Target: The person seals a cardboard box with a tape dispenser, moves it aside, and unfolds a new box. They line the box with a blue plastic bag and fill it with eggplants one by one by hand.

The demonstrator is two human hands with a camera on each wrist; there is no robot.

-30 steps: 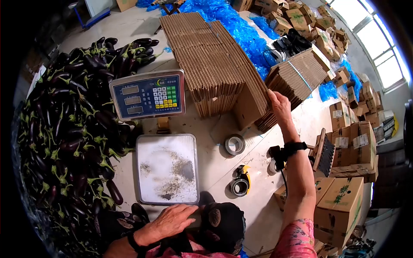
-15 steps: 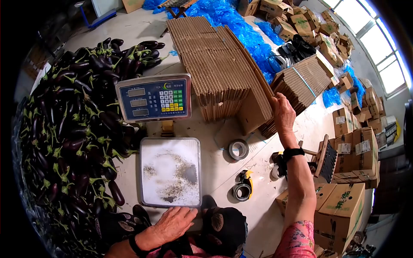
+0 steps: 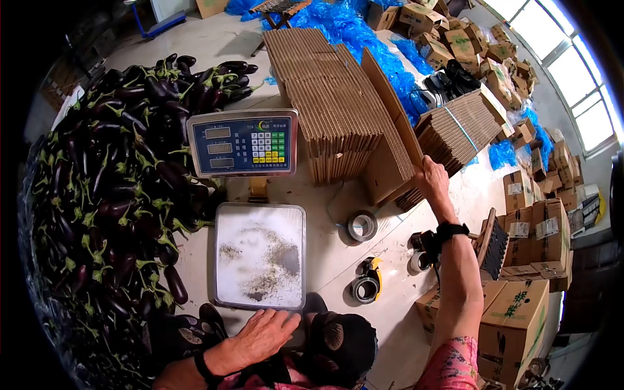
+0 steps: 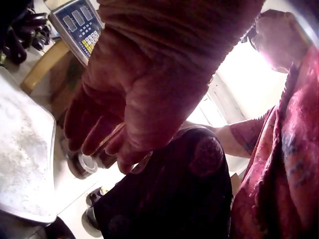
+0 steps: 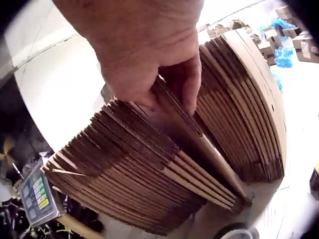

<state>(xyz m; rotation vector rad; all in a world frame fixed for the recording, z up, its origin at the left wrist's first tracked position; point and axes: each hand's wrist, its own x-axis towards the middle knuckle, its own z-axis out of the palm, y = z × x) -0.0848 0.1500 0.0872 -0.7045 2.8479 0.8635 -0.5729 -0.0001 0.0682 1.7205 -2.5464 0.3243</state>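
Note:
My right hand (image 3: pixel 434 185) pinches the near edge of a flattened cardboard carton (image 3: pixel 392 107) at the right side of a long row of flattened cartons (image 3: pixel 325 97). In the right wrist view the thumb and fingers grip that carton (image 5: pixel 214 157) from both sides, and a gap separates it from the second stack. My left hand (image 3: pixel 260 338) lies relaxed over the lap, fingertips near the front edge of the scale platform (image 3: pixel 234 279). Nothing shows in its loosely bent fingers (image 4: pixel 94 134) in the left wrist view.
Dark eggplants (image 3: pixel 110 195) are heaped at left beside the scale display (image 3: pixel 244 143). A tape roll (image 3: pixel 362 226) and a tape dispenser (image 3: pixel 367 286) lie on the floor. A strapped carton stack (image 3: pixel 465 127), a wooden stool (image 3: pixel 491 244) and made-up boxes (image 3: pixel 513 318) stand at right.
The carton at the row's right side has come away from its neighbours, opening a gap. My right hand has shifted slightly towards me with it, while the left hand stays near the platform.

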